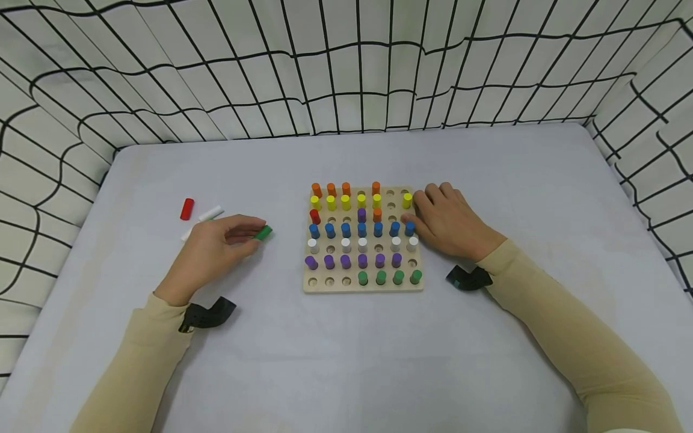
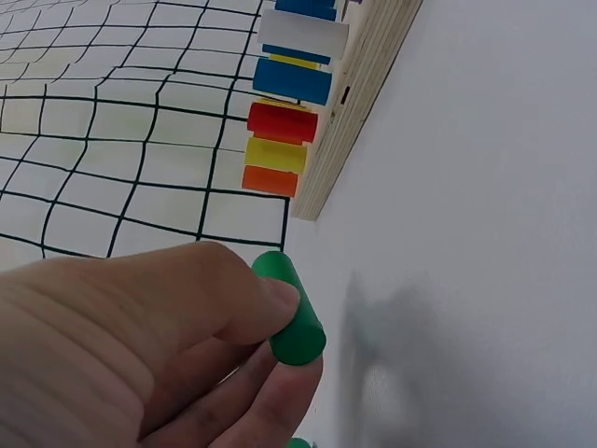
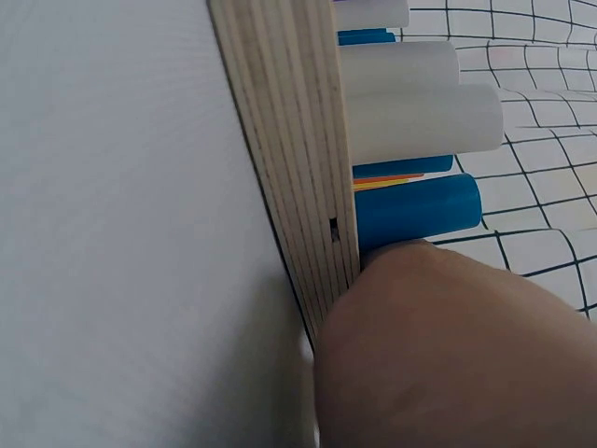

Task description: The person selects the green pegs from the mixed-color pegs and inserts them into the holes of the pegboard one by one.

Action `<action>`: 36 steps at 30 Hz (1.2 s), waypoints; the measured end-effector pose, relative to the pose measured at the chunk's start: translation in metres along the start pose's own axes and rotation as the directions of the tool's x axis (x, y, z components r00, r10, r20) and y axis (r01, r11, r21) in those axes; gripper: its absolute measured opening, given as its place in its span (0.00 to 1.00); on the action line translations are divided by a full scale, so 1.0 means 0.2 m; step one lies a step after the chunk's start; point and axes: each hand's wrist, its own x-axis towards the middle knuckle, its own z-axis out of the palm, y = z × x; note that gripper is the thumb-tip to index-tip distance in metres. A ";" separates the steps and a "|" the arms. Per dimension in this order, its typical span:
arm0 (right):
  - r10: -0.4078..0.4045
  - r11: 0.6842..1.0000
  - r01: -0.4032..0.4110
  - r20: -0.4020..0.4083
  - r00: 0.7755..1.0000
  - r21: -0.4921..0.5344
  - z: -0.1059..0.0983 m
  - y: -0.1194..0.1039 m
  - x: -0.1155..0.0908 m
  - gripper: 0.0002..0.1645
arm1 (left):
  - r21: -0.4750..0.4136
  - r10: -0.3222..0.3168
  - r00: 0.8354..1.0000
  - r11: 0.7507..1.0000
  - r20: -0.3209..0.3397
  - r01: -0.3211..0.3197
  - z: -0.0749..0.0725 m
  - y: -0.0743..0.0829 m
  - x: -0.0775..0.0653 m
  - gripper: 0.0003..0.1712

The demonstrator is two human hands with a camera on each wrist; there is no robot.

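My left hand (image 1: 213,249) pinches a green peg (image 2: 297,317) between thumb and fingers, left of the pegboard (image 1: 325,288). The peg is tilted, its rounded end showing in the left wrist view. My right hand (image 1: 455,219) rests at the board's right edge. Its thumb lies right by the end blue peg (image 3: 420,207), and its fingertips are beside the last yellow peg (image 1: 407,200). Rows of orange, yellow, blue, white, purple and green pegs stand upright in the wooden board, with several bare holes among them. The third row mixes red, purple and orange.
A red peg (image 1: 186,209) and a white peg (image 1: 211,213) lie on the white tabletop (image 1: 346,361) behind my left hand. Another white peg is partly hidden by that hand. A black wire grid (image 1: 357,69) surrounds the far side and flanks of the table.
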 end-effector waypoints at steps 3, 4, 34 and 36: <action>-0.001 1.000 0.001 -0.002 1.000 0.000 0.00 0.00 0.00 0.27 | 0.004 0.014 1.000 1.000 0.004 -0.014 0.00 0.00 0.00 0.21; -0.001 1.000 0.001 -0.003 1.000 0.000 0.00 0.00 0.00 0.27 | -0.001 0.020 1.000 1.000 0.007 -0.020 0.00 0.00 0.00 0.21; -0.024 1.000 0.024 -0.030 0.999 -0.019 -0.01 0.00 0.00 0.26 | -0.277 0.036 0.997 0.961 0.061 -0.018 0.05 0.06 0.00 0.21; -0.027 0.999 0.027 -0.030 0.999 -0.019 0.00 0.00 0.00 0.26 | -0.290 0.029 0.997 0.957 0.068 -0.008 0.06 0.07 0.00 0.21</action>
